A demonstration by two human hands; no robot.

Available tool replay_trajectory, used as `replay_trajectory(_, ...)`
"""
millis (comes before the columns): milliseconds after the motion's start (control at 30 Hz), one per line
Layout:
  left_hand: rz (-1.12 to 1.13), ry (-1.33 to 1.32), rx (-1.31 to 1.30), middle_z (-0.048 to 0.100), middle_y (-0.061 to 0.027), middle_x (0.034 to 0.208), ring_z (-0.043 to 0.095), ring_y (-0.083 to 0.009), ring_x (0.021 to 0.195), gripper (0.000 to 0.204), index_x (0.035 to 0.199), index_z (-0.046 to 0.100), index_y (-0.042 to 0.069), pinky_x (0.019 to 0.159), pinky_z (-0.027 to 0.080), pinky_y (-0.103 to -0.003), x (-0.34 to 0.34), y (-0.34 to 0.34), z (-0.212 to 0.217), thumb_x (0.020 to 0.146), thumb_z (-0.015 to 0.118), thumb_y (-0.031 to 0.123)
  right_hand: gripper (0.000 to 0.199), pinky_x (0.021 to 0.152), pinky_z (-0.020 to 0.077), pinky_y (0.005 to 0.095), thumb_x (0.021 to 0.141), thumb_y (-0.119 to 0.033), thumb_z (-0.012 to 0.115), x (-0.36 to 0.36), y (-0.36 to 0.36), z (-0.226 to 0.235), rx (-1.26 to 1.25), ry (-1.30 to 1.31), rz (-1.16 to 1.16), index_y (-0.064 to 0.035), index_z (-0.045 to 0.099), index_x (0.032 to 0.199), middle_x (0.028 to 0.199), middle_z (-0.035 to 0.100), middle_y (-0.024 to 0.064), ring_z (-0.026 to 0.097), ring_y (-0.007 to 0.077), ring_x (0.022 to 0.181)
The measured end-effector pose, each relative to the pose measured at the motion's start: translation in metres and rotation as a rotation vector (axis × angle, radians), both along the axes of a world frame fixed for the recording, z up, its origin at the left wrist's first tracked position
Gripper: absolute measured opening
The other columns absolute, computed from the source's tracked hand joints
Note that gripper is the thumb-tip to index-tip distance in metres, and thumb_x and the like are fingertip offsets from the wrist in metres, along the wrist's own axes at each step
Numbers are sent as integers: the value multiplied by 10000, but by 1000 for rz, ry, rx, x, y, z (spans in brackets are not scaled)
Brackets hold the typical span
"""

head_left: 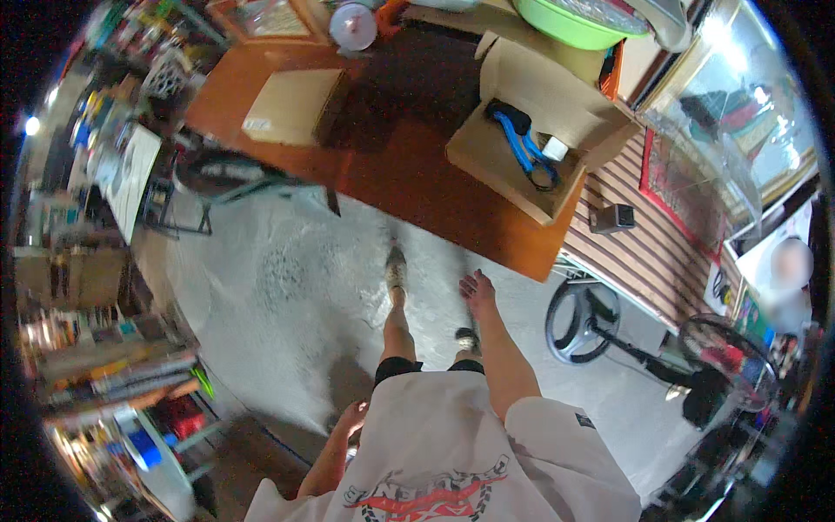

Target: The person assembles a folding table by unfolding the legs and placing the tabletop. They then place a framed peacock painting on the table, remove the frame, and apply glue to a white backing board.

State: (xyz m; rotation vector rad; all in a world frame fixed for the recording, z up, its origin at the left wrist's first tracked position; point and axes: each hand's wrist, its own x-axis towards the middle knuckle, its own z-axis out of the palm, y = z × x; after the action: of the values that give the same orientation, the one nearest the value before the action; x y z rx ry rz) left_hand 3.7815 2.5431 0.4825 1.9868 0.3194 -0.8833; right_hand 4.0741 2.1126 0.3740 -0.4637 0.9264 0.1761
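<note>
My right hand (477, 289) is raised in front of me, just short of the near edge of a brown wooden table (391, 174). Its fingers are apart and it holds nothing. My left hand (352, 418) hangs low by my side, small and blurred, so its fingers are hard to make out. On the table's right part stands an open cardboard box (478, 157) with its lid up. Inside lie a blue and black thing with long bands (522, 150) and a small white block (554, 149). A closed flat cardboard box (294, 104) rests at the table's left.
Right of the table is a slatted surface (644, 252) with a small dark box (613, 218) on it. Below stands a grey wheel (583, 322) on a black shaft. A green basin (578, 24) sits at the back. Cluttered shelves (122, 374) line the left.
</note>
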Motion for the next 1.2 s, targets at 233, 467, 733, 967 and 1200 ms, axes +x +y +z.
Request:
replay_trajectory(233, 562, 113, 298, 679, -90, 1079, 673, -217, 898, 419, 1166, 587, 85, 746, 504, -361, 475, 246, 99, 988, 504, 456, 353, 700, 475, 350, 943, -414, 607, 400, 152, -72, -72, -33, -662, -106, 555, 1107, 958, 597, 32, 570, 195, 814)
replay_trajectory(467, 494, 303, 462, 681, -75, 1074, 672, -200, 894, 314, 1141, 581, 105, 726, 492, -332, 583, 231, 94, 986, 517, 371, 360, 647, 429, 322, 930, -439, 622, 448, 90, -130, -129, 80, -701, -116, 573, 1081, 890, 565, 6, 521, 159, 747)
replay_trajectory(733, -224, 318, 266, 676, -55, 1105, 642, -186, 969, 308, 1177, 616, 62, 842, 493, -313, 635, 122, 34, 985, 559, 297, 368, 585, 376, 289, 914, -466, 639, 426, 53, -139, -158, 152, -751, -128, 592, 1050, 812, 529, -24, 464, 119, 670)
replay_trajectory(967, -434, -39, 188, 700, -81, 990, 672, -194, 915, 236, 1132, 642, 59, 792, 520, -331, 686, 80, 35, 973, 561, 213, 376, 532, 330, 261, 901, -491, 654, 329, 8, -134, -265, 205, -783, -138, 609, 1023, 743, 498, -50, 415, 83, 603)
replay_trajectory(1200, -322, 91, 264, 699, -52, 1005, 666, -171, 905, 267, 1123, 630, 77, 762, 507, -322, 672, 54, 42, 951, 548, 263, 395, 506, 306, 231, 892, -515, 663, 132, 70, -119, -296, 290, -688, -141, 621, 1014, 688, 469, -74, 387, 56, 562)
